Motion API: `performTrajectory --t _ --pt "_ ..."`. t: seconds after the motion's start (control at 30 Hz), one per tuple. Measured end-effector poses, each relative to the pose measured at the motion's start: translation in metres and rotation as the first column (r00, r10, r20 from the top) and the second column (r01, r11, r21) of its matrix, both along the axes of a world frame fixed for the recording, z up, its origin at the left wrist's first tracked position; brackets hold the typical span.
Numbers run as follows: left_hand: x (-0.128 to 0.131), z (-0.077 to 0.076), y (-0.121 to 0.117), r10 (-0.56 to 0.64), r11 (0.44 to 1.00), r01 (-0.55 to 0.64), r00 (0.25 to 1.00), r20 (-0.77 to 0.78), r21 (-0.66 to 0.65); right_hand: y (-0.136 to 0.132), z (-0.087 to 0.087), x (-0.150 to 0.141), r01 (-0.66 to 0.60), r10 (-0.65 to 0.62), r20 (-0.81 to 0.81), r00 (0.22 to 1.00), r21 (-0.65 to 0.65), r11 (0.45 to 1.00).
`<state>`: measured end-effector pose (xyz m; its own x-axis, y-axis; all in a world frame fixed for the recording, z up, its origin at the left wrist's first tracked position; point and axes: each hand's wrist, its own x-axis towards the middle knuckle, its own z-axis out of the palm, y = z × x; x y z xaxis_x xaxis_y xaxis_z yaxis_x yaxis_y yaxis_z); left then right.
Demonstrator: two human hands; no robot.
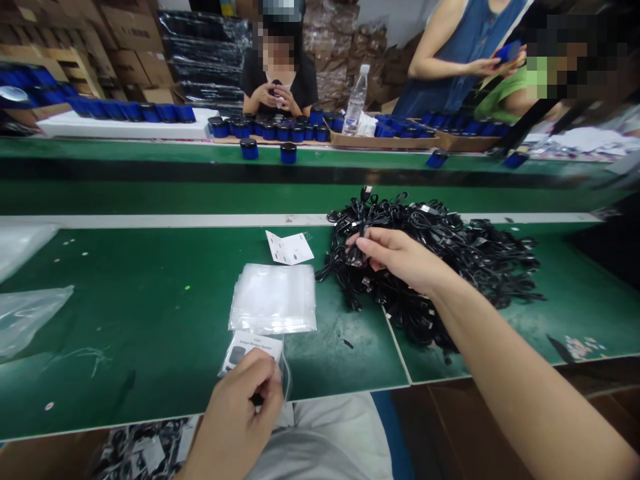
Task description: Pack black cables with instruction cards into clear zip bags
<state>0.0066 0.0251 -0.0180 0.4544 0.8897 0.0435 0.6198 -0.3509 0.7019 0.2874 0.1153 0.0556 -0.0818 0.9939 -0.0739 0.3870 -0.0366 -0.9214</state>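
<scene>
Nearest the camera, the left hand (pixel 240 413) pinches the near edge of a small clear bag (pixel 253 357) with a printed card inside, its grip closed on the bag just above the near edge of the green counter (pixel 140 320). Just beyond the bag lies a stack of empty clear bags (pixel 273 299), flat on the counter, and a little farther off a small white card (pixel 289 248) lies tilted.

To the right, the right hand (pixel 400 257) reaches over a big tangled pile of black cables (pixel 450 260), thumb and fingers closed on one cable at the pile's left side. The pile spreads across the right part of the counter, up to the white strip at its far edge.

Crumpled clear plastic (pixel 25 313) lies at the far left. Across a green belt (pixel 300 193), other people sit or stand at a far counter crowded with blue cylinders (pixel 280 130) and a water bottle (pixel 357 100); two of the cylinders stand on the belt's far side.
</scene>
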Motion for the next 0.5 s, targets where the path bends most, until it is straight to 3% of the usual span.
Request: performTrajectory --t 0.17,0.3,0.37,0.43,0.5 --pt "-0.001 -0.001 0.000 -0.013 1.000 0.012 1.000 0.013 0.007 -0.001 0.004 0.005 -0.018 -0.001 -0.216 0.976 -0.086 0.996" --pt "-0.001 0.000 0.000 -0.004 1.000 0.004 1.000 0.005 0.004 -0.021 0.006 -0.010 -0.099 0.020 -0.450 0.893 -0.153 0.983" --pt "0.000 0.001 0.001 -0.001 1.000 0.001 1.000 0.008 0.001 -0.044 0.000 -0.030 -0.225 0.089 -0.487 0.869 -0.228 0.947" --pt "0.000 0.003 0.001 0.001 1.000 -0.001 1.000 0.010 -0.003 -0.069 -0.013 -0.054 -0.352 0.155 -0.502 0.851 -0.325 0.878" --pt "0.000 0.005 0.001 -0.006 1.000 0.006 1.000 0.003 -0.014 -0.091 -0.028 -0.077 -0.407 0.213 -0.461 0.861 -0.375 0.833"
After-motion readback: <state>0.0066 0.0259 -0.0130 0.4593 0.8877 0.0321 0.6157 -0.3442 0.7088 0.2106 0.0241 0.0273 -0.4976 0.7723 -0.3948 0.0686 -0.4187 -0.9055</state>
